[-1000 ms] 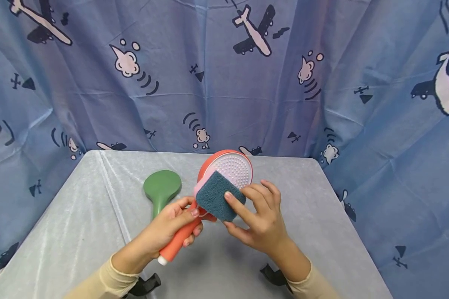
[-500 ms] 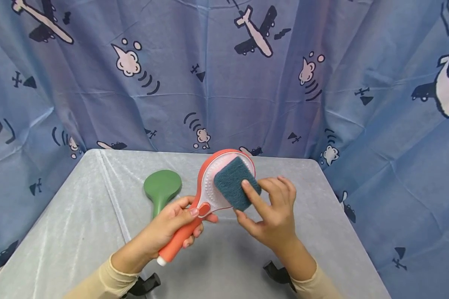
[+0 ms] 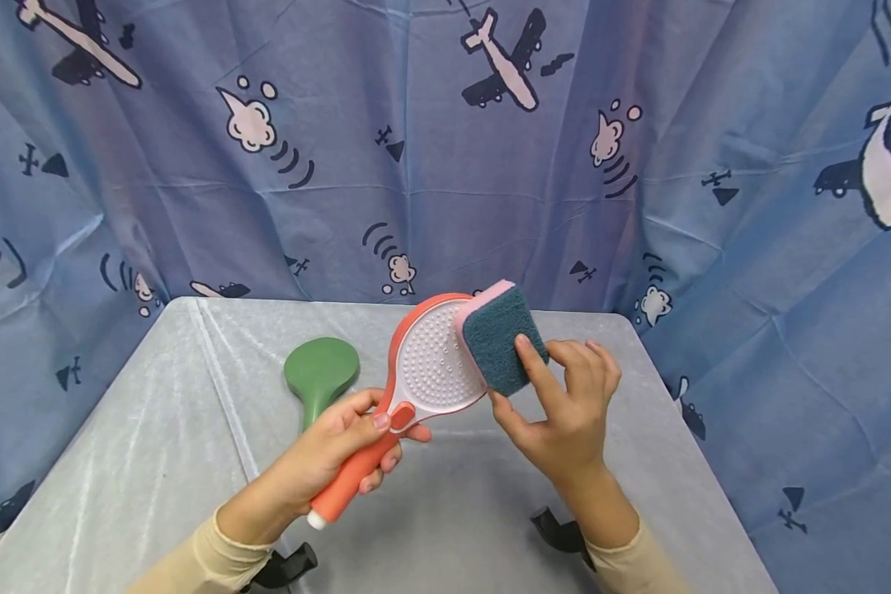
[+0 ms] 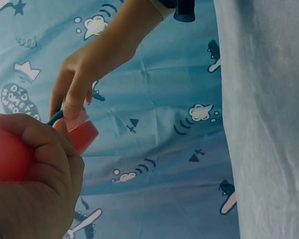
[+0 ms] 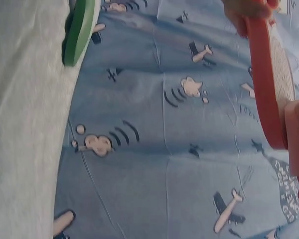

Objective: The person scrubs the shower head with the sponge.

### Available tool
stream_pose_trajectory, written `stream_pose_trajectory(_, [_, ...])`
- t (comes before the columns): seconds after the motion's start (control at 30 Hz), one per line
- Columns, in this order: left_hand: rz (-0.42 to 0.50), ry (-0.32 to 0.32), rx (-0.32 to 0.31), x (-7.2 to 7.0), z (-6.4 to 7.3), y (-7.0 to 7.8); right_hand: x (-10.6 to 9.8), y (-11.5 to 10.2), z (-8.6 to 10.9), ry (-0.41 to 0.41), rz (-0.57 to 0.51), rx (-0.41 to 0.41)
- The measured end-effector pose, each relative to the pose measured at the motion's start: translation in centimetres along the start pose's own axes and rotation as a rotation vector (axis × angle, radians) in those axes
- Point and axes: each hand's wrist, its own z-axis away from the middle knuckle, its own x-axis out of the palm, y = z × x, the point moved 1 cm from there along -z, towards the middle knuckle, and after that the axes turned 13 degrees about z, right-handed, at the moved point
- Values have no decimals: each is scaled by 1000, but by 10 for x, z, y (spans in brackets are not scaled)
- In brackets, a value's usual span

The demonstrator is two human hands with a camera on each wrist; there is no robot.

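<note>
My left hand (image 3: 349, 429) grips the handle of an orange handheld shower head (image 3: 432, 359), raised above the table. Its white face is dotted with small nubs and turned toward the head camera. A sponge (image 3: 501, 340), dark green on one side and pink on the other, is pinched in my right hand (image 3: 570, 408). The sponge's pink side (image 5: 296, 142) lies against the right edge of the shower head's face (image 5: 281, 69) in the right wrist view. Behind the left hand a green shower-head-shaped thing (image 3: 322, 367) lies on the table, its lower handle hidden.
A pale grey cloth covers the table (image 3: 178, 429). Blue curtain (image 3: 334, 198) with airplane prints hangs behind and to both sides. Black curved pieces (image 3: 285, 568) sit at both wrists.
The sponge in my right hand has moved up and right across the shower head's face, from near the handle to the far right edge. My left hand has stayed nearly still.
</note>
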Motion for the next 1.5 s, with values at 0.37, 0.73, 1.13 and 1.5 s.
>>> stream_pose_trajectory(0.37, [-1, 10, 21, -1, 0, 4, 2, -8, 1, 2, -36, -206])
stream_pose_trajectory(0.73, [4, -17, 41, 0, 0, 6, -5, -3, -6, -9, -66, -156])
stream_pose_trajectory(1.13, [-10, -45, 50, -1, 2, 9, -13, 15, -13, 23, 46, -18])
stream_pose_trajectory(1.5, [30, -59, 109, -3, 2, 12, -10, -1, -11, -91, -177, -312])
